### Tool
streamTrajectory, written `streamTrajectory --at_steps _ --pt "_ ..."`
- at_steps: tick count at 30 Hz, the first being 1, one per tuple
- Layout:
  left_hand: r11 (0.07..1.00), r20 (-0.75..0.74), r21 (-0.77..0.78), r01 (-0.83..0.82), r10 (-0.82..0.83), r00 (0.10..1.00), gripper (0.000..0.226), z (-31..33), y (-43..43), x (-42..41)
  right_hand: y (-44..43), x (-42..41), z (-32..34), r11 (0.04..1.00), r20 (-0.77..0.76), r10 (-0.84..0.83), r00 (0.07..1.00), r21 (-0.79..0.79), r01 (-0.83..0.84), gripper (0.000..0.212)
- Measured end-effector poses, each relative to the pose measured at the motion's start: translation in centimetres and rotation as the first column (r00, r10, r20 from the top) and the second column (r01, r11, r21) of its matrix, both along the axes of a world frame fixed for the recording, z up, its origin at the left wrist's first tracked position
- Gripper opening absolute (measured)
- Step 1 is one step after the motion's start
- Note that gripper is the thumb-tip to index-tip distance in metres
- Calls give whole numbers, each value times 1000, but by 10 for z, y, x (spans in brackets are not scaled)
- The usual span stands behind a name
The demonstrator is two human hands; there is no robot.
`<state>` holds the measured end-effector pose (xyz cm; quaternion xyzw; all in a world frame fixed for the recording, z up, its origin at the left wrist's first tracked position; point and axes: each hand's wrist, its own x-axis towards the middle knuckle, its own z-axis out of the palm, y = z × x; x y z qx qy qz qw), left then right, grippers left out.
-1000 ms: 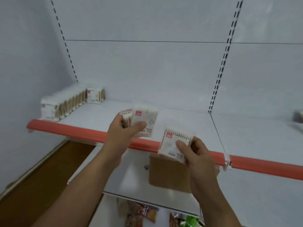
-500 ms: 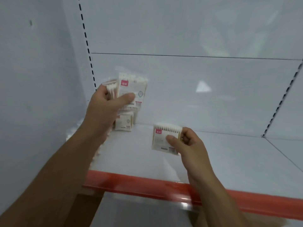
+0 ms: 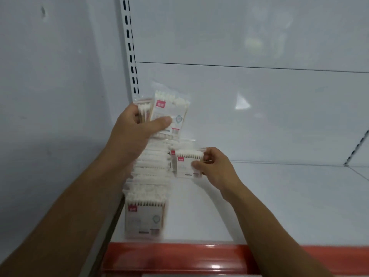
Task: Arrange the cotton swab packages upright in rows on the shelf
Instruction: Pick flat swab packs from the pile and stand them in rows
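Since the picture of half a second before, the right hand [image 3: 213, 166] has carried its single package [image 3: 186, 166] to the left and farther in. It now sits just beside the far part of the full row [image 3: 147, 196]. This row runs along the left end of the shelf [image 3: 279, 196], from the red front edge [image 3: 199, 254] toward the back. One more package seems to stand behind the held one, but the blur does not let me be sure

The step in hand is, I judge, to start the second row. To do it well, the bottom of the package should come flat on the shelf, with the printed face to the near side and the left edge against the first row. The thin bag can tip easily, so the hand should let go only when the package stands alone

The right hand pinches the package at its right edge, thumb on the front face and fingers curled behind. The left hand [image 3: 135, 132] is raised over the far end of the row and grips a small bundle of packages [image 3: 169, 114], thumb pressed across the front one
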<state>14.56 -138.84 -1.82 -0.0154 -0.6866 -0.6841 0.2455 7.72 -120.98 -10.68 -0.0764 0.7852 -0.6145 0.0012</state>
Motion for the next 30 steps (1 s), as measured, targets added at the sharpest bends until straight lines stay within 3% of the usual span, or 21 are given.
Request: streamTrajectory --at_steps 8,15,17,19,22,26,30 --pt "991 11 -61 117 -116 993 32 -11 -4 -11 -20 -10 -11 988 -37 -104 994 110 107 27" --pt "976 60 36 217 -218 974 27 -15 -4 -20 -33 -4 -8 975 -25 -173 985 135 175 44" --pt "972 68 35 233 -235 970 27 -18 -4 -22 -29 6 -4 969 -71 -231 971 78 236 40" --pt "974 72 29 225 -227 971 28 -21 -7 -22 -25 22 10 962 -129 -269 955 -94 258 23" --pt "974 96 -43 221 -217 972 30 -23 -6 -18 -21 44 39 943 -104 -138 985 -317 99 21" --pt "955 99 -173 242 -228 969 34 -22 -2 -14 -22 54 57 965 -163 -56 985 -261 12 24" --pt "946 92 -148 288 -277 956 33 -18 3 -9 -15 56 58 948 -183 -97 978 -317 35 20"
